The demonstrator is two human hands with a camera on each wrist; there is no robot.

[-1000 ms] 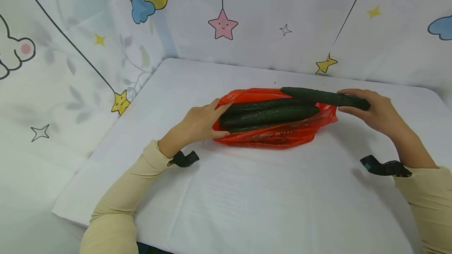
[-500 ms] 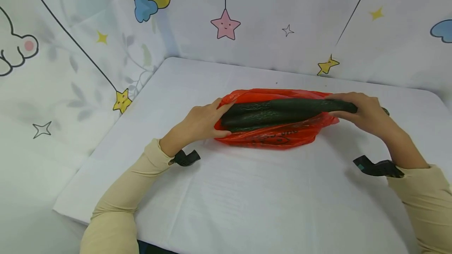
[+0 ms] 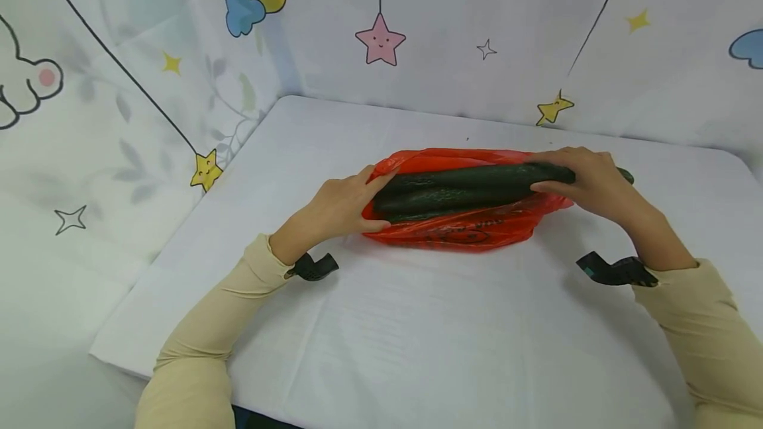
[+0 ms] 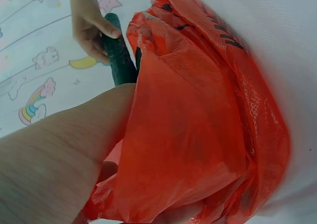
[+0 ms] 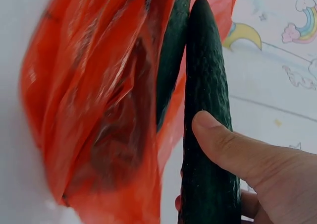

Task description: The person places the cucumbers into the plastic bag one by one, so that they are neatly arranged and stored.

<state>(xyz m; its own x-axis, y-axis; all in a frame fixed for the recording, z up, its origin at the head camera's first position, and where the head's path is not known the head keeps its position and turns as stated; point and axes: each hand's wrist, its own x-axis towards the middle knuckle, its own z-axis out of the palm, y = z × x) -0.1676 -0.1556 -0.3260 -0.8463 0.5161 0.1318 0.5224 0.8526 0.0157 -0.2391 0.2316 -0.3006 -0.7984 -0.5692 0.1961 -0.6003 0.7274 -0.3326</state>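
Observation:
A red plastic bag [image 3: 459, 238] lies on its side in the head view, its mouth spread lengthwise. Inside shows a dark green cucumber [image 3: 429, 204]; how many lie there cannot be told now. At the bag's left end my left hand [image 3: 336, 210] holds the plastic edge, thumb and fingers apart; in the left wrist view the bag hides most of its fingers. My right hand [image 3: 593, 181] grips another cucumber [image 5: 205, 80] near its rear end, thumb on top in the right wrist view. This one's front part lies over the bag's opening, alongside the cucumber inside.
A white-covered table [image 3: 429, 330] carries the bag. Behind it hangs a white cloth backdrop [image 3: 441, 85] printed with stars, a moon and clouds. A black wrist strap [image 3: 616, 270] sticks out below the right wrist, and another [image 3: 312, 267] below the left.
My right hand has moved left with its cucumber, which has slid from beyond the bag's right end to over its opening. My left hand stays at the bag's left end.

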